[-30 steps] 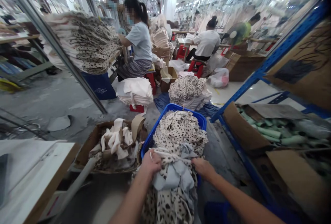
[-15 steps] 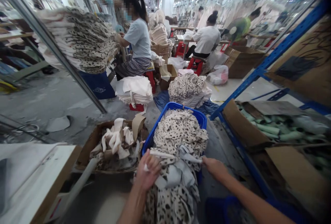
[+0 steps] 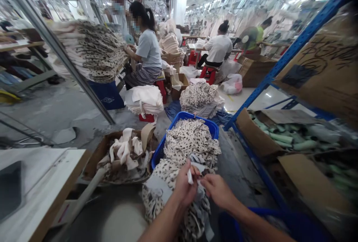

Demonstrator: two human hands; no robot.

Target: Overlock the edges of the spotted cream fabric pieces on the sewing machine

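Observation:
Black-spotted cream fabric (image 3: 156,201) lies heaped in front of me, partly hanging from a blue plastic basket (image 3: 159,147) filled with more of the same cloth. My left hand (image 3: 186,184) is closed, with a small white strip (image 3: 190,177) showing between its fingers. Close beside it, my right hand (image 3: 218,189) pinches the edge of a white fabric piece (image 3: 200,167) on the spotted cloth. The fingertips of both hands almost meet. Exactly how the cloth runs between them is hidden.
A cardboard box (image 3: 95,160) of pale scraps stands left of the basket, near a white table (image 3: 36,193). On the right are a blue metal rack (image 3: 251,89) and boxes of green tubes (image 3: 304,145). Co-workers sit beyond folded fabric stacks (image 3: 145,100).
My hands have come together over the cloth, the left moving right and the right moving inward. The spotted fabric below has shifted, and the view has turned slightly.

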